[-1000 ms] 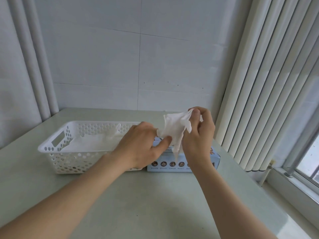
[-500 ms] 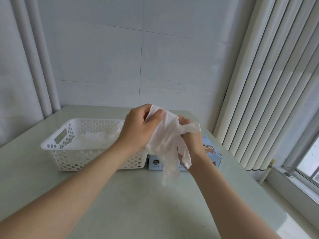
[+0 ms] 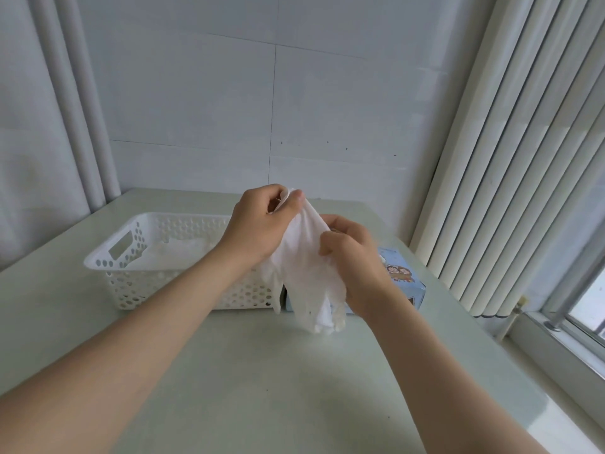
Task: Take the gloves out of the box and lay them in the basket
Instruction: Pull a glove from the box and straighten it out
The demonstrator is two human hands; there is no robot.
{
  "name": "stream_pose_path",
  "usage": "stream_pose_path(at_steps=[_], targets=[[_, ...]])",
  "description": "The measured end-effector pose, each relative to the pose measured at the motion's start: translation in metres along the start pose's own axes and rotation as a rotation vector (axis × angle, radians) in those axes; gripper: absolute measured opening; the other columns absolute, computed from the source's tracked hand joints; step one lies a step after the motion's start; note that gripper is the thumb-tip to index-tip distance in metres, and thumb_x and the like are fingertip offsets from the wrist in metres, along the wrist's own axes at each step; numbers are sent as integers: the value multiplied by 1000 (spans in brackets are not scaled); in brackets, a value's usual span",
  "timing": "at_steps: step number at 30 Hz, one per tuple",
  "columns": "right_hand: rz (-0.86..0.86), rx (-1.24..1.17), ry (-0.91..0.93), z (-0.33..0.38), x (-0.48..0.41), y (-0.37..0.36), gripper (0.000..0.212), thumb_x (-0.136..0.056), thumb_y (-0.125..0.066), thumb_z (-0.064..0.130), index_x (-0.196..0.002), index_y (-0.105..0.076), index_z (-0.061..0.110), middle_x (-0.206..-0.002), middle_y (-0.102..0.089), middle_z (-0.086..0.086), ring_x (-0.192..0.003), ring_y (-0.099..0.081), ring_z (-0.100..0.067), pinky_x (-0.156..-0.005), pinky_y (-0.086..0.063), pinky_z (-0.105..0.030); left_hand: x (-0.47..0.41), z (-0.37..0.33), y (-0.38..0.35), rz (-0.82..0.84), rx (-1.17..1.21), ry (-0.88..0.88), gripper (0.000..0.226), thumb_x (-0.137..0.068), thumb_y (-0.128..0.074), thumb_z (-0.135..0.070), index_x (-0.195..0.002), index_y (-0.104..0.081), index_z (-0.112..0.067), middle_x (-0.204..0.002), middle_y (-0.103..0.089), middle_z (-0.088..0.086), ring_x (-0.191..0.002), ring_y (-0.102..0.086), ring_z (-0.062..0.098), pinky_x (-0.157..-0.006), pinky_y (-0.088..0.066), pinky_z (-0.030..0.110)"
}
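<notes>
The person holds one white glove (image 3: pixel 306 273) up in both hands above the middle of the pale green table (image 3: pixel 262 381), in front of the spot where basket and box meet; the left hand (image 3: pixel 258 227) pinches the glove's upper edge between thumb and curled fingers, raised a little above the other hand; the right hand (image 3: pixel 357 267) has its fingers curled round the right side of the glove lower down, gripping the thin material against the palm; the glove hangs crumpled between them, its finger ends dangling free just above the table top; the white basket (image 3: pixel 157 290), its walls full of round holes and with a cut-out handle at its left end, stands toward the far left side of the table, its long side facing the person; more white gloves (image 3: pixel 183 253) lie flat on its floor; the light blue box (image 3: pixel 404 280), with a cartoon picture on top, stands just beside the basket's right end, near the right edge of the table; the hanging glove and the right hand hide most of it, so whether it touches the basket cannot be told; a grey panelled wall (image 3: pixel 203 126) rises behind the far edge of the table; white vertical blinds (image 3: pixel 510 165) hang along the right side.
</notes>
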State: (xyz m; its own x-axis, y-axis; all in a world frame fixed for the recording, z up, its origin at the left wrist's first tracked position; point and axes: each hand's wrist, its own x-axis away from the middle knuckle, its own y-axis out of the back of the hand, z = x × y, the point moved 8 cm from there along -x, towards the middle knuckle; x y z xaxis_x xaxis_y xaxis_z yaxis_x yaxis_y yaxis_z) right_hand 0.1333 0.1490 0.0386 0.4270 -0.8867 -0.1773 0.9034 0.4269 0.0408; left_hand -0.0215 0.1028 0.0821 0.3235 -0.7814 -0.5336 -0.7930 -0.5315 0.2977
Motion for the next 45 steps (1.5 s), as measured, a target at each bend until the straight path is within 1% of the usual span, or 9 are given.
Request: stream_pose_path(at_steps=[9,14,17,22,28,31,36,39,45], targets=[[-362,353,125,8,1,32,29,-86,-56,11,-84,-81,25,-71,-76,-3,-64,-66,-23,-60,-51,-29,-7,2,21,-117,-143,-40,45,-104,-62,-38,-71,-47,-11,-60,-38,-10,-54,-36,8,-53,-28,20],[-406,177,120,3,1,30,20,-91,-60,16,-86,-77,23,-72,-72,-11,-58,-54,-15,-59,-46,-33,-10,-4,38,-112,-171,-50,48,-105,-61,-39,-69,-41,-13,-59,-33,-11,-54,-33,8,-53,-27,20],[-383,65,60,-3,-4,22,19,-97,-57,19,-92,-76,21,-70,-70,2,-60,-53,-13,-59,-46,-29,-13,-4,46,-69,-119,10,52,-106,-58,-41,-77,-40,-2,-68,-32,-3,-62,-30,14,-59,-27,31],[-419,317,218,12,-30,3,16,-100,-56,22,-99,-72,25,-73,-71,-4,-53,-53,-13,-54,-43,-28,-17,12,59,-1,-172,215,34,-108,-49,-42,-91,-46,-13,-77,-37,-1,-67,-34,19,-55,-34,28],[-261,706,362,20,-67,-51,13,-107,-55,23,-110,-67,22,-76,-69,-3,-67,-63,-25,-55,-49,-37,-25,54,96,102,-393,375,33,-111,-39,-42,-91,-38,-17,-75,-33,5,-61,-31,23,-54,-34,30],[-158,899,364,20,-80,-82,16,-103,-65,34,-116,-66,25,-92,-70,-2,-84,-66,-26,-64,-52,-35,-23,78,117,171,-581,488,33,-113,-36,-39,-118,-44,-7,-79,-48,12,-56,-44,24,-53,-38,31],[13,968,339,21,-98,-119,30,-91,-82,36,-114,-70,23,-97,-67,-4,-82,-69,-25,-76,-61,-42,-17,103,139,163,-890,591,53,-113,-37,-32,-150,-26,4,-89,-53,18,-73,-56,32,-66,-45,37],[87,1025,304,15,-106,-130,34,-90,-84,31,-119,-69,20,-105,-67,-9,-85,-70,-28,-80,-62,-46,-16,111,146,134,-992,598,56,-113,-39,-35,-151,-26,2,-124,-59,25,-105,-60,39,-83,-45,43],[8,1328,498,23,-95,-136,30,-95,-79,22,-124,-69,20,-119,-64,-5,-114,-57,-28,-85,-41,-34,-12,106,141,186,-1102,547,65,-109,-51,-40,-157,-22,-5,-135,-57,19,-117,-59,38,-79,-42,41]])
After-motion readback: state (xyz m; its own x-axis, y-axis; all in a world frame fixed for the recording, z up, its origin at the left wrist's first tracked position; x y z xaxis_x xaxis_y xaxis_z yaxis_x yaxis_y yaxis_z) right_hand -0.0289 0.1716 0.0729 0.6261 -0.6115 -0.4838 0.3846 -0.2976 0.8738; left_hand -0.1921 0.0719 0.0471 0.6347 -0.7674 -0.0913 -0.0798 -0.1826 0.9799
